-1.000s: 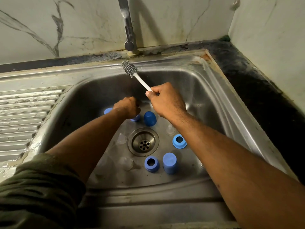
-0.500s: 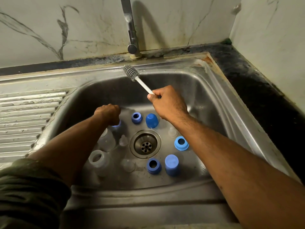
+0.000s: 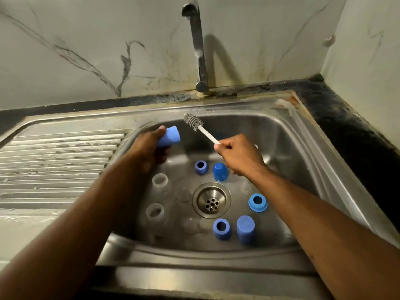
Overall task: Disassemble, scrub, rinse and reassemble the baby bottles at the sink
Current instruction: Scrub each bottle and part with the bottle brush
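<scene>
My left hand (image 3: 149, 148) grips a light blue bottle cap (image 3: 170, 136) above the left side of the steel sink (image 3: 303, 148), its open end facing right. My right hand (image 3: 238, 156) holds the white handle of a bottle brush (image 3: 193, 122), whose grey bristle head points up-left, close to the cap but apart from it. On the sink floor lie two clear bottles (image 3: 160, 180) (image 3: 154, 213) at left, blue collar rings (image 3: 201, 166) (image 3: 257, 202) (image 3: 221, 228), and blue caps (image 3: 220, 171) (image 3: 245, 228). Clear teats are faintly visible near the drain.
The tap (image 3: 199, 50) stands behind the basin and no water runs from it. A round drain (image 3: 211, 200) sits mid-basin. A ribbed draining board (image 3: 54, 165) extends left. Dark counter (image 3: 346, 131) and a tiled wall corner bound the right side.
My left hand has risen from the sink floor with a light blue cap in its grip, up toward the brush head. My right hand stays about where it was, still holding the brush.
</scene>
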